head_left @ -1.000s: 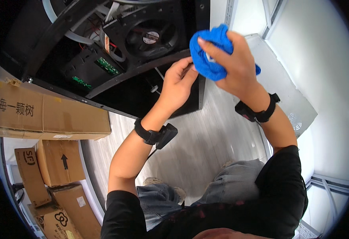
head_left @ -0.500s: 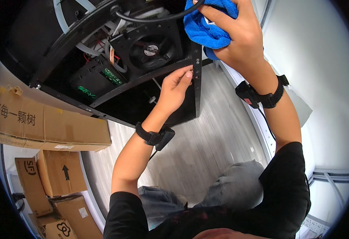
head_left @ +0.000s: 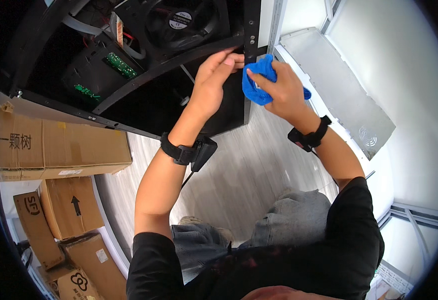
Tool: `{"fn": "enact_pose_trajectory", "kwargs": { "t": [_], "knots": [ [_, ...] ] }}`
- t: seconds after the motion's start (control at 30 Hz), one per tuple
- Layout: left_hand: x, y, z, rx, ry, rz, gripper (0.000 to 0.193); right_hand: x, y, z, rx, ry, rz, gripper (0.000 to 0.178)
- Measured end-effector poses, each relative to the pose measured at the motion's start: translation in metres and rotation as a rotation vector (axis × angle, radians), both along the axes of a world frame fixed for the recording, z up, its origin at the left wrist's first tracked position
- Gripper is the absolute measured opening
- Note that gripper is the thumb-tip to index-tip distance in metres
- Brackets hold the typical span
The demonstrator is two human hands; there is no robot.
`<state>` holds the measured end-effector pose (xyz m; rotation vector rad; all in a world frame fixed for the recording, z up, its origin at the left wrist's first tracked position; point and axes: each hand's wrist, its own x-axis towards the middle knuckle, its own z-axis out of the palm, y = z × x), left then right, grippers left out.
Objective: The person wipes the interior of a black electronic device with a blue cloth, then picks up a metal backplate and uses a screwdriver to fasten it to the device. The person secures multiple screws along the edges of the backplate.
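Fingers bent, the left hand [head_left: 209, 85] is at the upright post [head_left: 251, 27] of the black cabinet [head_left: 229, 110]; I can't make out whether it pinches anything. Just right, the right hand [head_left: 286, 92] clamps a bunched blue cloth [head_left: 253, 93] between thumb and fingers, beside the post. Farther right, a grey metal panel [head_left: 339, 80] sits near the white wall [head_left: 409, 95].

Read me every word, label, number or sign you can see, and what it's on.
I won't copy wording, only place it.
Large dark characters: long cardboard box.
Dark lettering: narrow carton.
Black arrow: square carton.
Three-lobed emblem: bottom carton.
White stickers on boxes: too small.
White label on fan: mostly too small.
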<state>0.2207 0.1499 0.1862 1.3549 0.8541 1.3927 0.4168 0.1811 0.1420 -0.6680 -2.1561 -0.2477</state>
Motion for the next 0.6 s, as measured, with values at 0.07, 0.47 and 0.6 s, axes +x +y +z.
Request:
{"fn": "enact_pose_trajectory", "kwargs": {
  "t": [0.07, 0.47, 0.6],
  "knots": [
    [-0.001, -0.002, -0.004, -0.034, -0.002, 0.013, 0.044, 0.002, 0.004, 0.013, 0.058, 0.039, 0.005, 0.057],
    [0.0, -0.009, -0.029, -0.114, 0.077, -0.003, 0.065, 0.008, -0.003, -0.07, -0.134, -0.109, 0.035, 0.067],
    [-0.004, -0.01, -0.033, -0.103, 0.087, -0.011, 0.064, 0.007, -0.004, -0.033, -0.072, -0.054, -0.05, 0.063]
  ]
}}
